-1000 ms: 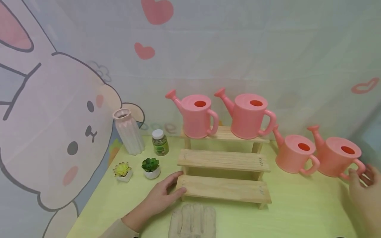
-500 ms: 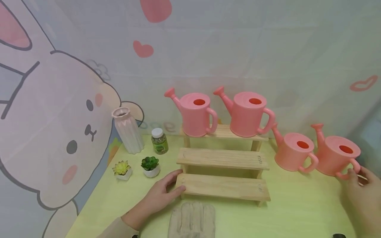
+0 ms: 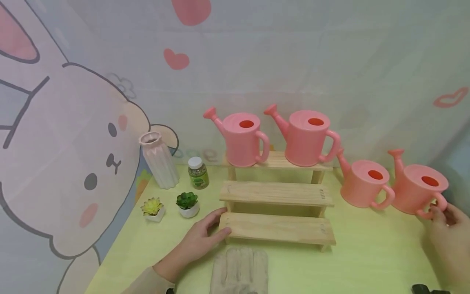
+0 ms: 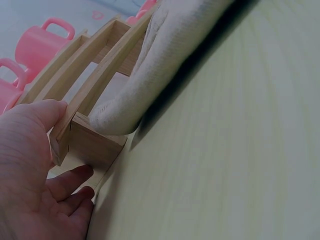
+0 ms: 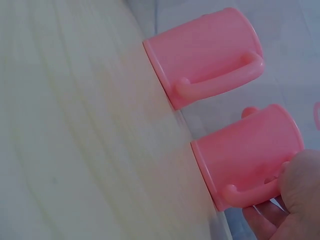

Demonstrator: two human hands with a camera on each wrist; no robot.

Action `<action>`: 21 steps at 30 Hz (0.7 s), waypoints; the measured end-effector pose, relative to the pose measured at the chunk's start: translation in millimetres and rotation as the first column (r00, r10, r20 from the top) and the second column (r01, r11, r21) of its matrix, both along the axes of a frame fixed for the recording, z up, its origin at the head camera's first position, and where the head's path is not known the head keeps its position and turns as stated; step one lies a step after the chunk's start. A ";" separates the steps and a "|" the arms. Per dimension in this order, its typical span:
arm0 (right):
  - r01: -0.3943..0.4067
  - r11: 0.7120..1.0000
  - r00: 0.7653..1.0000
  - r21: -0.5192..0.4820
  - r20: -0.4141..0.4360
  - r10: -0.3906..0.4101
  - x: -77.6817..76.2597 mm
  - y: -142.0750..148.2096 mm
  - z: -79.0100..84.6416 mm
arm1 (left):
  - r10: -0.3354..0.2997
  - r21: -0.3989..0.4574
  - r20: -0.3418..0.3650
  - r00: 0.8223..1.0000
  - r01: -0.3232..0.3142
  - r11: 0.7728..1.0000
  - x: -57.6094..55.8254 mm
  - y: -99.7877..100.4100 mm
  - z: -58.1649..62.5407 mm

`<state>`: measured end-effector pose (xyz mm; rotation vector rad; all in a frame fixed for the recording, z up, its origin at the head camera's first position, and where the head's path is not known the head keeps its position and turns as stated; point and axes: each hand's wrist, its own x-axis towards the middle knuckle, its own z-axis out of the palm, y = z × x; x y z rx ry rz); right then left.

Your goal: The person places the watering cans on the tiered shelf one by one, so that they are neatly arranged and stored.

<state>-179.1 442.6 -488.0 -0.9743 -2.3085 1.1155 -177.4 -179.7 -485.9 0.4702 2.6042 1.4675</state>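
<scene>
Currently, bench (image 3: 367, 261) spans lower frame; stand (image 3: 277, 194) at centre, left hand (image 3: 198, 241) gripping its left end; rightmost can (image 3: 413, 192), far right, right hand (image 3: 451, 237) pinching its handle (image 5: 250, 195). Step seems grasping; next move calls for steady, level hold.

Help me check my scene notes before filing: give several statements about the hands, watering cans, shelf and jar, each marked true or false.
1. The right hand grips the rightmost watering can by its handle. True.
2. The left hand touches the lowest tier of the wooden shelf. True.
3. Three watering cans stand on the wooden shelf. False: two do, both on its top tier.
4. The jar lies on its side. False: the jar stands upright.
</scene>
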 end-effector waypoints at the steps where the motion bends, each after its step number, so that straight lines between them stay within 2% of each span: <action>1: -0.003 1.000 1.000 0.005 0.008 0.003 0.2 0.6 0.3 | 0.001 0.001 -0.002 1.000 -0.001 1.000 0.2 0.0 -0.1; 10: -0.021 0.999 1.000 -0.035 -0.017 0.020 1.7 4.3 -3.6 | 0.004 -0.003 -0.002 1.000 -0.004 1.000 -0.2 0.0 -1.1; 15: -0.021 0.999 1.000 -0.030 0.007 0.021 0.2 2.7 -4.3 | 0.005 -0.003 -0.008 1.000 -0.005 1.000 0.2 -1.7 -2.5; 21: 0.004 0.996 0.999 -0.088 -0.050 -0.009 3.4 -4.3 3.0 | -0.007 0.008 -0.011 1.000 0.007 1.000 -0.5 -1.6 -4.2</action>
